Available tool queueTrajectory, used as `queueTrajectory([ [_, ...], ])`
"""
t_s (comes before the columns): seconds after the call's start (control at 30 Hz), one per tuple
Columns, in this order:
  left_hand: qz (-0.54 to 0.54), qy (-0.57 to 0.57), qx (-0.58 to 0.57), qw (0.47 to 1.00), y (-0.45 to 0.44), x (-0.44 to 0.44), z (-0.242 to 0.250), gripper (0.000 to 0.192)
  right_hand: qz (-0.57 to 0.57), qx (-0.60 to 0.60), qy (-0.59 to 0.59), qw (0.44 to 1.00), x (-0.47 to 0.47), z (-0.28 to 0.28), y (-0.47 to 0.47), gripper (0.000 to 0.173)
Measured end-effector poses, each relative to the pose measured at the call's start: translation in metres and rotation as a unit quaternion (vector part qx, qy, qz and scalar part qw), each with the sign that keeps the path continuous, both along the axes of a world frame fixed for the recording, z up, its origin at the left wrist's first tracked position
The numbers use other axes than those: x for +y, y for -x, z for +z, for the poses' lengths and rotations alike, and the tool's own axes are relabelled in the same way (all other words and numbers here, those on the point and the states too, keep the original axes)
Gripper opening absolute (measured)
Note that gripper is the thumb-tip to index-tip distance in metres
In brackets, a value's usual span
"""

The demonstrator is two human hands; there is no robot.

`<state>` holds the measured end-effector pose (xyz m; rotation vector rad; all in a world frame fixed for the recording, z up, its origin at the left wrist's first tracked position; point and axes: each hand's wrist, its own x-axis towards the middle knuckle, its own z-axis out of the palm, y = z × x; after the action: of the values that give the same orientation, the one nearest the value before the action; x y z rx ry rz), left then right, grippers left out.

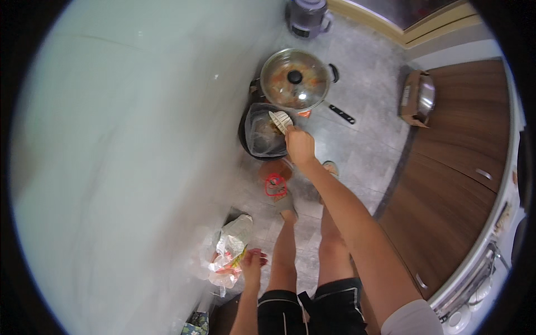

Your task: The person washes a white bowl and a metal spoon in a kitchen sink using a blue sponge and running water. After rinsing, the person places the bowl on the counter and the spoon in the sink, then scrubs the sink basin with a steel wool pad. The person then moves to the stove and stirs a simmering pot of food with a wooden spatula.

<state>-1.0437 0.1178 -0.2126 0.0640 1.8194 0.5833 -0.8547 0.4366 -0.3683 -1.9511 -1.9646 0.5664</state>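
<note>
My right hand (300,144) grips a white ribbed plastic basket or strainer (281,120) by its edge, tilted over a dark bin (243,140). A clear plastic bag (261,140) lines that bin, and some brownish scraps lie inside it. Down at the lower left, my left hand (252,260) appears to hold nothing, its fingers loosely bent and reddish at the tips. Beside it are crumpled plastic bags (228,259), white with red and yellow parts. Whether the left fingers touch the bags cannot be made out.
Just beyond the bin stands a wide pan with a glass lid (280,67) and black handle (342,114). A grey-purple jug appliance (307,19) is farther back. Brown cabinets (456,167) run along the right, with a cardboard box (412,98). A red-handled item (275,185) lies by my left foot.
</note>
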Motion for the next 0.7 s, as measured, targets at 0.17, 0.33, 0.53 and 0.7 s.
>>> queueTrajectory([
  [0.17, -0.002, 0.038, -0.024, 0.999, -0.02, -0.006, -0.021, 0.013, 0.066, -0.076, 0.049, 0.994, 0.014, -0.102, 0.027, 0.01],
  [0.33, 0.036, 0.067, -0.03, 0.997, -0.033, -0.017, -0.037, 0.01, 0.256, -0.118, 0.051, 0.958, 0.017, -0.137, 0.027, 0.008],
  [0.53, 0.036, 0.066, -0.063, 0.995, -0.043, -0.003, -0.046, 0.009, 0.404, -0.172, 0.084, 0.894, 0.018, -0.142, 0.014, 0.006],
  [0.7, 0.072, 0.069, -0.081, 0.992, -0.054, 0.028, -0.035, 0.008, 0.422, -0.17, 0.063, 0.888, 0.015, -0.132, 0.001, 0.01],
])
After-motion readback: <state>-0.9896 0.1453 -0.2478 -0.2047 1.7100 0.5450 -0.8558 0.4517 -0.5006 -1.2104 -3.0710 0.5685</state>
